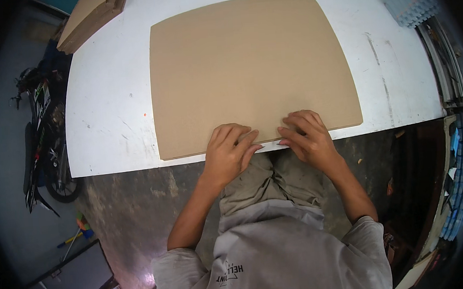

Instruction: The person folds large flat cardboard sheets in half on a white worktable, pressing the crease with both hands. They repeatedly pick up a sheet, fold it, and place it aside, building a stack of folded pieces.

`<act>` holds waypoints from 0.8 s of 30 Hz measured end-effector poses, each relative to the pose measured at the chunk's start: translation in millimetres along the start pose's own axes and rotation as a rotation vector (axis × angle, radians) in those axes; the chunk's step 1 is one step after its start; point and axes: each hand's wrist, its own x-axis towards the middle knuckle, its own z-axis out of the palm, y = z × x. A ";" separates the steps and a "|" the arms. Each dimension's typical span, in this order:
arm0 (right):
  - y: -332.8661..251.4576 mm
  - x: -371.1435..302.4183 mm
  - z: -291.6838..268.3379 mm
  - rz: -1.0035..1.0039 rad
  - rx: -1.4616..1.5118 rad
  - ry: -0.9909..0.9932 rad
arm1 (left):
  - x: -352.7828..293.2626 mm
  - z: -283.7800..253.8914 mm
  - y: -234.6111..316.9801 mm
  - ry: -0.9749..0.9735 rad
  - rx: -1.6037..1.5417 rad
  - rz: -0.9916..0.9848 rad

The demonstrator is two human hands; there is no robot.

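Observation:
A large brown cardboard sheet (250, 64) lies flat on the white table, its near edge close to the table's front edge. My left hand (230, 149) is closed at the middle of that near edge, fingertips curled on top and thumb at the rim. To its right my right hand (306, 137) has the same pinching pose, its fingers bent over the edge and thumb pointing toward the left one. A short gap separates the two thumbs. Small dark tips show at both thumbs; I cannot make out whether these are nails or a thin object.
The white table (107, 109) has scuffs and dark marks. A stack of brown sheets (94, 18) sits at its far left corner. Light-blue stacked items (412, 1) are at the far right. A motorbike (48, 134) stands left of the table, and a shelf (435, 185) is on the right.

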 end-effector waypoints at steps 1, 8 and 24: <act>0.0 1.5 4.3 -0.024 0.003 0.039 | 0.6 4.0 0.2 0.012 0.018 0.008; -2.8 7.2 4.4 0.039 0.037 0.052 | 6.6 1.0 2.2 -0.014 -0.033 -0.078; -10.4 20.8 -2.7 0.148 0.072 -0.032 | 10.7 3.0 11.7 -0.043 -0.036 -0.152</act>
